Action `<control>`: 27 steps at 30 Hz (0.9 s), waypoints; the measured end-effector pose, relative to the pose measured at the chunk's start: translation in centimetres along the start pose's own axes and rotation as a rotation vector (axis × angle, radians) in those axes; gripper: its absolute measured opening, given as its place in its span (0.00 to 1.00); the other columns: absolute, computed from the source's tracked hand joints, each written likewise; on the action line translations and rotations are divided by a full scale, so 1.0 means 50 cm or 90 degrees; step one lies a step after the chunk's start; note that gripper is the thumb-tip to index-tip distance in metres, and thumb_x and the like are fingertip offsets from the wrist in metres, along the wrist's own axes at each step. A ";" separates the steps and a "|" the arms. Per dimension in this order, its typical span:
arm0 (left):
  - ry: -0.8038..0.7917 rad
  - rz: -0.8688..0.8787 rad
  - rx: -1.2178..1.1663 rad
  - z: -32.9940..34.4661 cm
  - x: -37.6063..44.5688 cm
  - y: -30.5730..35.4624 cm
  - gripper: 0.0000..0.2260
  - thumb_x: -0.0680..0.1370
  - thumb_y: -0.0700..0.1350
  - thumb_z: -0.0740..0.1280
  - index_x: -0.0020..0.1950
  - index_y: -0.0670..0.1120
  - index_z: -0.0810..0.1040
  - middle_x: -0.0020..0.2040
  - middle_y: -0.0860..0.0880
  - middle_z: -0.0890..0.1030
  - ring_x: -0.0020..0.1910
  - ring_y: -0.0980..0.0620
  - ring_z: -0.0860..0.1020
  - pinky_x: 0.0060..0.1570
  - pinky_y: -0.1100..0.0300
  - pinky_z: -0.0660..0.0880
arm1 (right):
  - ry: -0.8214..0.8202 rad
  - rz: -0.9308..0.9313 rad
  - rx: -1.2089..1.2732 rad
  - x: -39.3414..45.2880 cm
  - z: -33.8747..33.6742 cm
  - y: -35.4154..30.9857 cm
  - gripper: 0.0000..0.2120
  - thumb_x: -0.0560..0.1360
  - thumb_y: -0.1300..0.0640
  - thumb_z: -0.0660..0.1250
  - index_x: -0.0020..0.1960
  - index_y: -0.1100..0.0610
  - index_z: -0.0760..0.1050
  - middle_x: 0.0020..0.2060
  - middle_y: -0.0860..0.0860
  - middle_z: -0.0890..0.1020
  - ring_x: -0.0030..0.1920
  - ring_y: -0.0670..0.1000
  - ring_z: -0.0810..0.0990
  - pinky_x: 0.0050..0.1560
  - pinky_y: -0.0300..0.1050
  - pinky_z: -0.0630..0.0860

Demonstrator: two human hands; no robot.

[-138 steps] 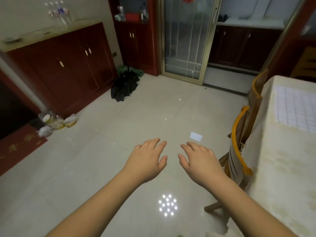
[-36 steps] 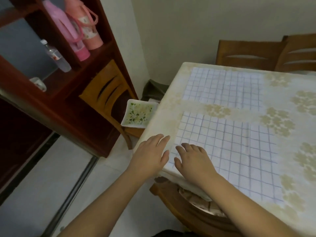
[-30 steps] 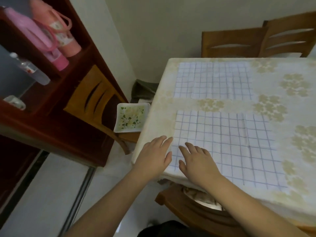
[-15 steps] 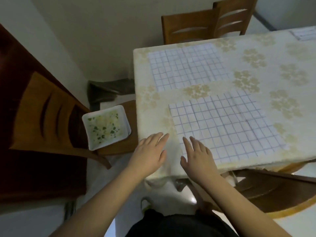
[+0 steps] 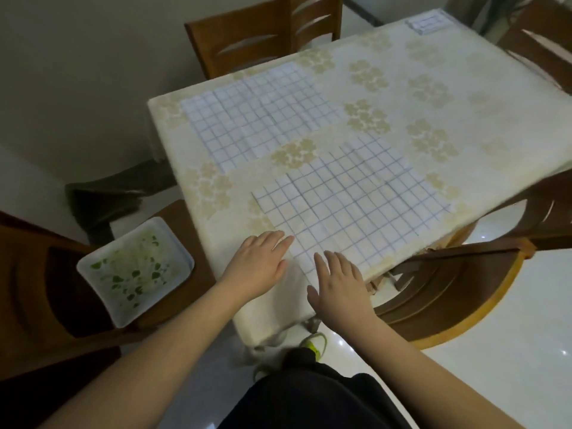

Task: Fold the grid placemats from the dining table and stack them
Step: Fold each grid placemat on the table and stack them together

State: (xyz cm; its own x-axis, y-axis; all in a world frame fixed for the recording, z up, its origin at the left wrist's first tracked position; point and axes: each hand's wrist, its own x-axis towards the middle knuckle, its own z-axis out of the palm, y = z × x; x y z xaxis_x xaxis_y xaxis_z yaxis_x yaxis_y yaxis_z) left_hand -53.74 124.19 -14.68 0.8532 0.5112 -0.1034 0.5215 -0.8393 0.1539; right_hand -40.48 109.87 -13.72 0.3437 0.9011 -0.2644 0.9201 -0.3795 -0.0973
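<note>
Two white grid placemats (image 5: 353,196) lie flat, unfolded; left hand (image 5: 257,264) and right hand (image 5: 340,283) spread, empty.

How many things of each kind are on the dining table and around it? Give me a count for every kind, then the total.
Grid placemats: 2, near one and far one, both lying flat.
Small white item at the far table corner, kind unclear: 1.
Wooden chairs, some only partly in view: 5.
White tray on the left chair's seat: 1.
Total: 9.
</note>
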 end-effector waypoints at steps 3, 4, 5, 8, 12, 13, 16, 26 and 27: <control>-0.040 0.018 0.012 0.010 0.028 -0.010 0.22 0.80 0.48 0.62 0.73 0.47 0.69 0.71 0.46 0.73 0.69 0.47 0.71 0.65 0.49 0.69 | 0.011 0.023 0.041 0.027 0.032 0.008 0.31 0.67 0.46 0.73 0.65 0.61 0.74 0.59 0.58 0.80 0.60 0.59 0.78 0.58 0.55 0.76; -0.044 0.027 0.024 0.014 0.038 -0.017 0.21 0.79 0.47 0.64 0.72 0.46 0.71 0.69 0.45 0.75 0.67 0.46 0.74 0.63 0.49 0.71 | 0.021 0.028 0.052 0.039 0.038 0.008 0.30 0.69 0.46 0.71 0.66 0.61 0.73 0.60 0.58 0.79 0.61 0.59 0.78 0.59 0.55 0.75; -0.045 0.033 0.032 0.016 0.047 -0.027 0.21 0.77 0.46 0.66 0.70 0.45 0.73 0.67 0.45 0.77 0.65 0.46 0.75 0.61 0.49 0.73 | 0.026 0.029 0.063 0.050 0.045 0.007 0.30 0.71 0.46 0.68 0.68 0.61 0.71 0.62 0.57 0.78 0.63 0.59 0.76 0.62 0.54 0.73; -0.061 0.058 0.055 0.022 0.074 -0.049 0.21 0.78 0.46 0.65 0.71 0.45 0.72 0.68 0.44 0.75 0.66 0.45 0.74 0.63 0.49 0.70 | 0.003 0.025 0.079 0.074 0.066 0.004 0.28 0.77 0.46 0.59 0.73 0.60 0.64 0.66 0.56 0.72 0.67 0.57 0.70 0.66 0.52 0.67; -0.124 0.086 0.061 0.046 0.108 -0.062 0.23 0.83 0.47 0.57 0.77 0.46 0.61 0.77 0.47 0.64 0.75 0.48 0.63 0.71 0.53 0.59 | -0.034 0.056 0.087 0.079 0.092 0.009 0.23 0.79 0.47 0.55 0.70 0.58 0.64 0.63 0.54 0.72 0.62 0.56 0.71 0.62 0.50 0.68; -0.141 0.092 0.064 0.056 0.116 -0.066 0.23 0.83 0.48 0.56 0.78 0.46 0.59 0.78 0.47 0.62 0.76 0.49 0.61 0.72 0.53 0.57 | -0.038 0.067 0.088 0.078 0.100 0.009 0.22 0.79 0.48 0.56 0.69 0.58 0.65 0.61 0.54 0.73 0.61 0.56 0.72 0.61 0.50 0.68; -0.178 0.120 0.093 0.092 0.144 -0.086 0.25 0.83 0.49 0.54 0.79 0.47 0.55 0.80 0.47 0.55 0.78 0.50 0.55 0.76 0.51 0.50 | -0.028 0.107 0.100 0.078 0.132 0.000 0.20 0.77 0.52 0.59 0.65 0.59 0.69 0.58 0.55 0.76 0.57 0.56 0.75 0.57 0.51 0.72; -0.224 0.256 0.199 0.138 0.223 -0.174 0.30 0.83 0.59 0.50 0.80 0.47 0.45 0.81 0.48 0.46 0.79 0.50 0.47 0.77 0.50 0.45 | 0.021 0.243 0.069 0.081 0.197 -0.079 0.27 0.74 0.61 0.66 0.71 0.64 0.66 0.64 0.61 0.75 0.61 0.61 0.76 0.58 0.56 0.76; -0.228 0.264 0.208 0.135 0.224 -0.177 0.30 0.83 0.59 0.50 0.80 0.47 0.45 0.81 0.48 0.46 0.79 0.50 0.47 0.76 0.49 0.45 | 0.016 0.254 0.057 0.079 0.196 -0.090 0.28 0.73 0.62 0.67 0.71 0.64 0.66 0.63 0.62 0.75 0.60 0.62 0.76 0.57 0.56 0.77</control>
State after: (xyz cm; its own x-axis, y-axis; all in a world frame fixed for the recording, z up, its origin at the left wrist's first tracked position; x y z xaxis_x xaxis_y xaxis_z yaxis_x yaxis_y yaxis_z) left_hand -48.88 136.10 -23.84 0.8988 0.0854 -0.4300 0.0705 -0.9962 -0.0505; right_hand -45.10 113.10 -23.73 0.6757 0.6842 -0.2743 0.6942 -0.7158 -0.0753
